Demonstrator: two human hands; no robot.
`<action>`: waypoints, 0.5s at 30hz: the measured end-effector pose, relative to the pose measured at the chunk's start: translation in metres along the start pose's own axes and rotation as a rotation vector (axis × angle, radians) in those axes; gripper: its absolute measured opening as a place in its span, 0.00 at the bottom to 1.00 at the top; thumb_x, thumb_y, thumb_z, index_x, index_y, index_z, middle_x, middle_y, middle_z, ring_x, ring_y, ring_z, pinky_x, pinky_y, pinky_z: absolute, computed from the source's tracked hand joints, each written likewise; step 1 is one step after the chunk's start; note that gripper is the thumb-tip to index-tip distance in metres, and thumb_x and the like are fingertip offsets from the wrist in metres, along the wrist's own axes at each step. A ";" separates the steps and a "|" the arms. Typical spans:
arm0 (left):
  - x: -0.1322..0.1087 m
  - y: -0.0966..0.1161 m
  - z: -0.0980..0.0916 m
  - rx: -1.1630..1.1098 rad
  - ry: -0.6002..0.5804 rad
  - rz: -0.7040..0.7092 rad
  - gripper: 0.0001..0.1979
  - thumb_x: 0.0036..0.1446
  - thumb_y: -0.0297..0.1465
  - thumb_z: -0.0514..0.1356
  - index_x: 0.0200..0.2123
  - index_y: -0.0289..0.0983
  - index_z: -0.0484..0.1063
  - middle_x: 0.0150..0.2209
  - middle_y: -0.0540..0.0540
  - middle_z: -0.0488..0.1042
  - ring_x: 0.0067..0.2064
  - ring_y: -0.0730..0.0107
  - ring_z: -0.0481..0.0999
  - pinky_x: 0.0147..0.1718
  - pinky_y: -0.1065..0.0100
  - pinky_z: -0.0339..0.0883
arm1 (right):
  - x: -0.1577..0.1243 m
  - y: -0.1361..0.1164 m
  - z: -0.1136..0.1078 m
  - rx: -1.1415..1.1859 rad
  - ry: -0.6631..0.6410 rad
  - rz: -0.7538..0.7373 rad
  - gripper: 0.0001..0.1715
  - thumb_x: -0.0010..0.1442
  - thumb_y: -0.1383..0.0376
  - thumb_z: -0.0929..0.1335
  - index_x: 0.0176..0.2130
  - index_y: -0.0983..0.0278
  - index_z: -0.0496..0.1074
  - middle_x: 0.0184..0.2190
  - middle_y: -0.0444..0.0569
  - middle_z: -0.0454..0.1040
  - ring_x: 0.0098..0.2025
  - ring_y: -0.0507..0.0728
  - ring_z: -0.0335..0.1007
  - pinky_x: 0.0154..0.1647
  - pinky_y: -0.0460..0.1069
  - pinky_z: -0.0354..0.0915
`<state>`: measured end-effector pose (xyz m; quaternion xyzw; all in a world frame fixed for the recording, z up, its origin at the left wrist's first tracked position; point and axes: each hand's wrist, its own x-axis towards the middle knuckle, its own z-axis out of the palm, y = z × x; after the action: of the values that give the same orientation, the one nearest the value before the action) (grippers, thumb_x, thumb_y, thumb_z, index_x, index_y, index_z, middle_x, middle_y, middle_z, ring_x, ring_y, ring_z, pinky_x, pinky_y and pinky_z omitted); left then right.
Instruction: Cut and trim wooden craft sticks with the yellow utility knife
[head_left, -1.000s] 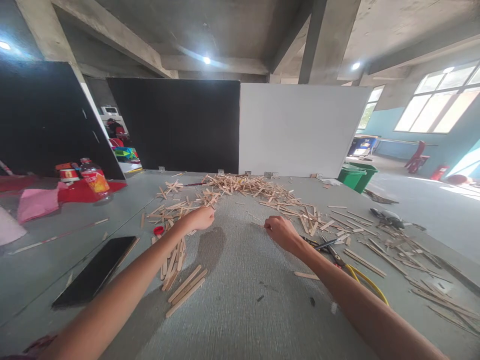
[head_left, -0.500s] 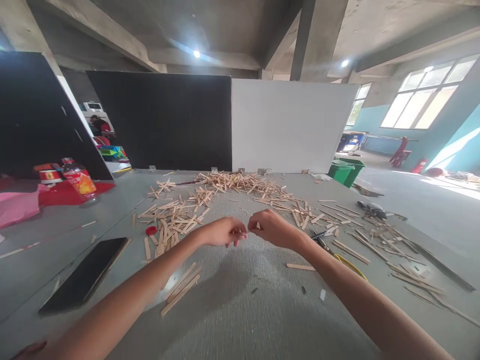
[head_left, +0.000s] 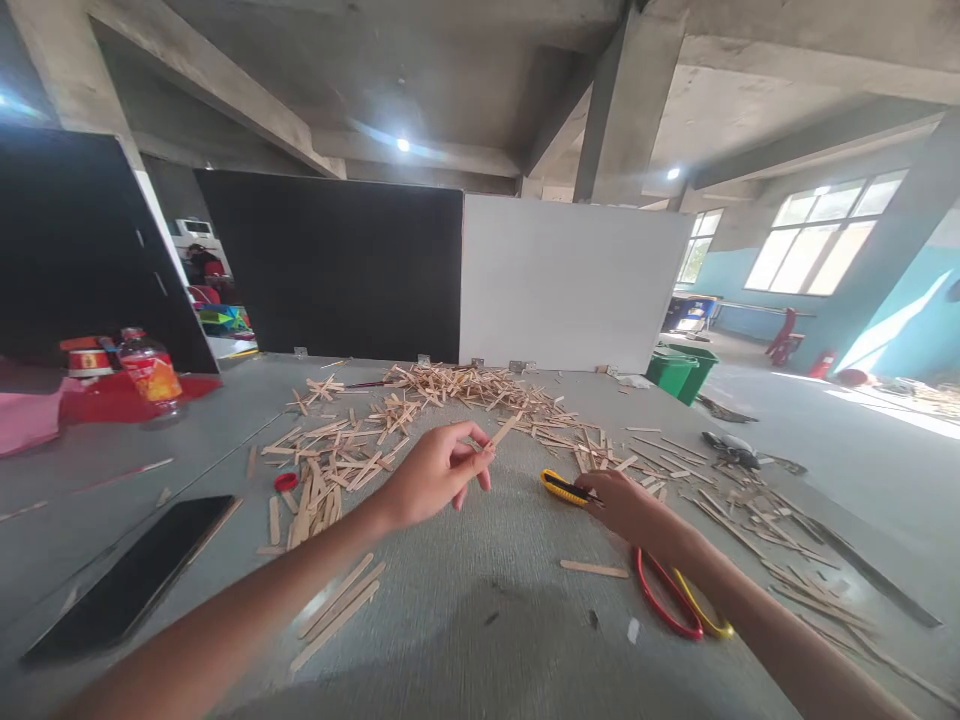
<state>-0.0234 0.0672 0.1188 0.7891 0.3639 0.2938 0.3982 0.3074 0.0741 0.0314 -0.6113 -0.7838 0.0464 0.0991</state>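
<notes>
We had 1 wooden stick [head_left: 504, 430] pinched in our left hand [head_left: 435, 475], raised above table centre, while our right hand [head_left: 626, 503] gripped the yellow utility knife [head_left: 564, 488] at 3 o'clock. Probably best cutting away from fingers.

Bright window daylight (warped edges)

Pale matt wooden sticks [head_left: 465, 385]

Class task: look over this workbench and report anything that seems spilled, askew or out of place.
Wooden sticks lie strewn in loose heaps across the table, pointing every way. A red bottle cap sits alone among them, away from the bottle.
</notes>
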 end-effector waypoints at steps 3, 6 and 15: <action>-0.006 -0.001 0.016 -0.091 0.062 0.005 0.15 0.70 0.46 0.56 0.43 0.39 0.65 0.34 0.47 0.82 0.19 0.77 0.69 0.22 0.70 0.64 | -0.002 0.003 0.014 -0.001 0.008 -0.015 0.21 0.61 0.71 0.70 0.53 0.62 0.80 0.51 0.57 0.82 0.55 0.65 0.77 0.55 0.55 0.70; -0.013 0.000 0.026 -0.157 0.067 -0.016 0.15 0.70 0.46 0.56 0.43 0.40 0.63 0.33 0.46 0.82 0.18 0.77 0.69 0.19 0.71 0.59 | 0.003 0.000 0.023 0.014 0.034 -0.022 0.21 0.61 0.70 0.71 0.54 0.64 0.80 0.50 0.59 0.82 0.55 0.67 0.76 0.57 0.57 0.68; -0.037 0.038 0.017 -0.286 0.128 -0.003 0.13 0.70 0.43 0.61 0.46 0.41 0.64 0.32 0.48 0.82 0.18 0.78 0.69 0.18 0.72 0.57 | 0.005 -0.014 0.010 0.153 0.238 -0.093 0.22 0.71 0.65 0.65 0.61 0.63 0.72 0.56 0.57 0.78 0.58 0.64 0.73 0.62 0.59 0.66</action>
<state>-0.0180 0.0148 0.1352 0.7036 0.3438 0.3917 0.4831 0.2907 0.0759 0.0252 -0.5662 -0.7882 0.0283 0.2397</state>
